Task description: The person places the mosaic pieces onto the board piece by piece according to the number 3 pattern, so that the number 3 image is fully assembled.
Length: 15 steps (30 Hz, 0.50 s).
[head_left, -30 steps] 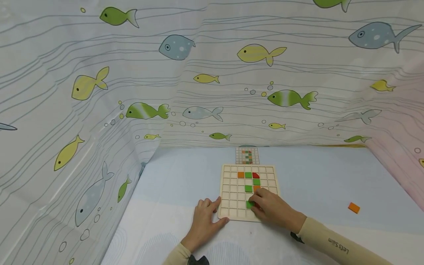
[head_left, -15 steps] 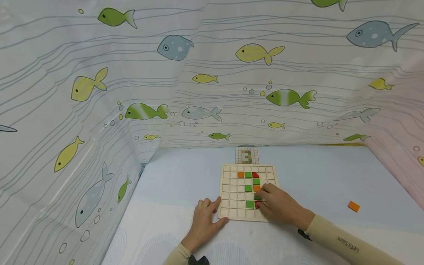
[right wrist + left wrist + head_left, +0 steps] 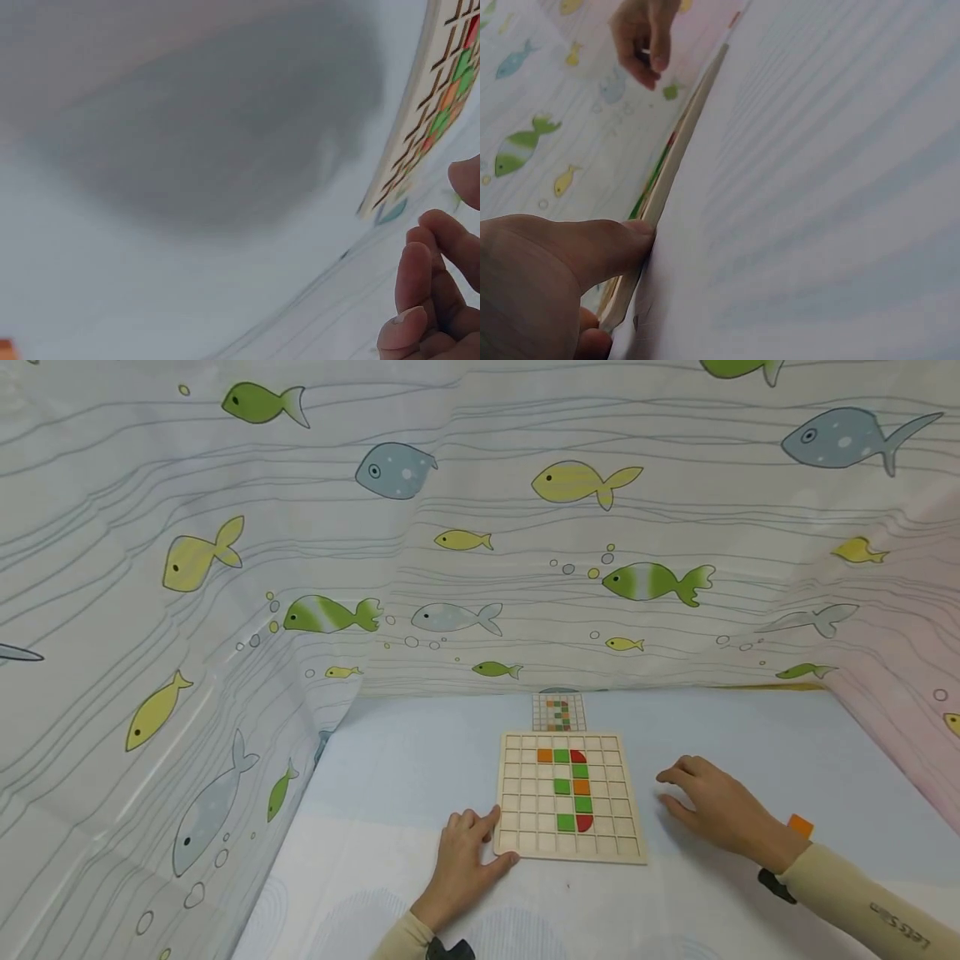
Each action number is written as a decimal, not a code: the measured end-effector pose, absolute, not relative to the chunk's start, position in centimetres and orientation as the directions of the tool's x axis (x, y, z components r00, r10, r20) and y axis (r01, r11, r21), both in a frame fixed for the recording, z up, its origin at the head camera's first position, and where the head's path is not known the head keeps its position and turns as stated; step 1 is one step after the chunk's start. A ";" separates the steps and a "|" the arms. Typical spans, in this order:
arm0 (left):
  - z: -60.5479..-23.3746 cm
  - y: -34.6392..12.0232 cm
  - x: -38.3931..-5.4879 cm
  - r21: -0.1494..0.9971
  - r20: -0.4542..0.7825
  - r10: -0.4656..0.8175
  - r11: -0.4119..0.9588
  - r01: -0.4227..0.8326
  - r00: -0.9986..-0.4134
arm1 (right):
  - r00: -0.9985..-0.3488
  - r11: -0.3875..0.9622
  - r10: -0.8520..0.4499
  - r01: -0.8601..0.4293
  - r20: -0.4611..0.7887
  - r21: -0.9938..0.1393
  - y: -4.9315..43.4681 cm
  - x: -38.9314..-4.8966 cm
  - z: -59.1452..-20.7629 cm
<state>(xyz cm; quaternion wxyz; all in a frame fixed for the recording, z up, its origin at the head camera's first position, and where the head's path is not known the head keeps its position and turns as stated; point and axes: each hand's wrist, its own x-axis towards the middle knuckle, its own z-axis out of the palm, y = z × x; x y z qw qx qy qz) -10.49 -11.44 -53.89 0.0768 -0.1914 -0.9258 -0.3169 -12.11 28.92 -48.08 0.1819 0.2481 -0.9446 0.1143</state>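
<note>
My left hand [image 3: 463,867] holds the near left corner of a pale wooden grid board [image 3: 527,814], thumb on the front edge and fingers at the left side. In the left wrist view the thumb [image 3: 604,244] presses against the board's edge. On the board sit green squares [image 3: 562,787], orange squares [image 3: 581,787] and two red round-edged tiles [image 3: 584,823], forming a 3-like figure. To the right of the board, my right hand [image 3: 723,808] hovers with loosely bent fingers, holding nothing. A loose orange tile [image 3: 801,825] lies behind the right wrist, partly covered by it.
A small pattern card [image 3: 537,714] printed with a similar coloured figure lies behind the board. Light blue and white cloth [image 3: 420,752] covers the table. A fish-print curtain [image 3: 480,568] hangs at the back and sides.
My right hand has left the board and moved right, toward the loose orange tile. A green square and the lower red tile are now uncovered. The left hand stays in place.
</note>
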 end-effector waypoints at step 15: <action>-54.0 -11.4 -10.5 0.565 0.249 0.305 0.726 0.393 -0.919 | -0.860 0.933 -0.288 -0.350 0.421 -0.077 38.9 -9.1 -48.1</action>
